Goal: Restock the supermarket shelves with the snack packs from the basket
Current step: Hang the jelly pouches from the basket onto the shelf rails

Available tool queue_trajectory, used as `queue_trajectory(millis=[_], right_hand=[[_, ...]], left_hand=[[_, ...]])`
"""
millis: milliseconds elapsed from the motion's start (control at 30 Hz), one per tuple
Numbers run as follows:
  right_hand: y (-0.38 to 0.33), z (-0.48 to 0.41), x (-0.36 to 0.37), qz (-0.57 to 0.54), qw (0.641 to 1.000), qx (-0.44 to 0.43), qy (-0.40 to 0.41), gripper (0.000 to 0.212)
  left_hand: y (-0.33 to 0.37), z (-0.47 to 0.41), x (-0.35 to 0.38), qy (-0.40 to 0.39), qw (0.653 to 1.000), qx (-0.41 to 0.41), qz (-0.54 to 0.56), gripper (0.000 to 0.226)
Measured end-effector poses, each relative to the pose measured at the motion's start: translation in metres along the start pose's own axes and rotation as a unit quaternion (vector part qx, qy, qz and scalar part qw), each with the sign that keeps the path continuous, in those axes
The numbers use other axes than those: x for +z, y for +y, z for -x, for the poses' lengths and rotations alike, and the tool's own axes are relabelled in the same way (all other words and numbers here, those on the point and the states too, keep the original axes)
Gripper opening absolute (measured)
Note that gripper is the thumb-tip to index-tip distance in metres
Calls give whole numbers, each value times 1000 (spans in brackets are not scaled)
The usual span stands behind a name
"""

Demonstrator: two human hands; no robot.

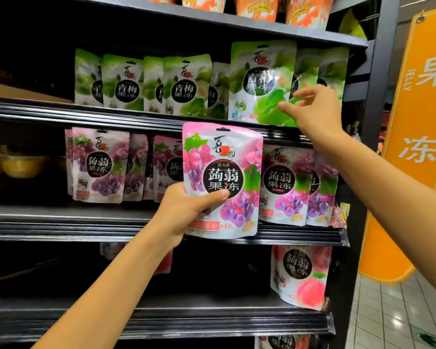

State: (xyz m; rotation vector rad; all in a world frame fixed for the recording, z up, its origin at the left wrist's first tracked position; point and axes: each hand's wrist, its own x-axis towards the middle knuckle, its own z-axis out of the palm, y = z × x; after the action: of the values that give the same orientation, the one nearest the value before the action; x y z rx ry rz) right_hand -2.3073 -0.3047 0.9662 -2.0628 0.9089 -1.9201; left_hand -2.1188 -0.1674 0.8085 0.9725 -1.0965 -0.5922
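Rows of purple packs [100, 165] flank the grape pack [222, 180], which the left hand [184, 210] grips at centre in front of the middle shelf [61, 222]. At 1 o'clock the right hand [310, 107] pinches a green pack [262, 81] at the front of its row. A peach pack [300, 275] stands at 5 o'clock, and a sign [418, 122] hangs at 3 o'clock above the tiled floor [388, 311].

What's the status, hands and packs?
Left hand grips pink grape-print foil pouch. Right hand pinches green plum-print foil pouch on shelf. No obstruction seen.
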Motion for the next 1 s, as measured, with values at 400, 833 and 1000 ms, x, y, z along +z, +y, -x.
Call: queue_trajectory(millis=[400, 833, 1000], right_hand=[[41, 183, -3, -242, 917, 128, -289, 24], [60, 144, 12, -254, 925, 208, -190, 7], [62, 138, 29, -240, 939, 180, -169, 12]], left_hand=[[-14, 17, 19, -20, 1000, -6, -8, 37], [-38, 35, 38, 74, 874, 278, -392, 37], [-61, 39, 53, 24, 821, 247, -514, 43]])
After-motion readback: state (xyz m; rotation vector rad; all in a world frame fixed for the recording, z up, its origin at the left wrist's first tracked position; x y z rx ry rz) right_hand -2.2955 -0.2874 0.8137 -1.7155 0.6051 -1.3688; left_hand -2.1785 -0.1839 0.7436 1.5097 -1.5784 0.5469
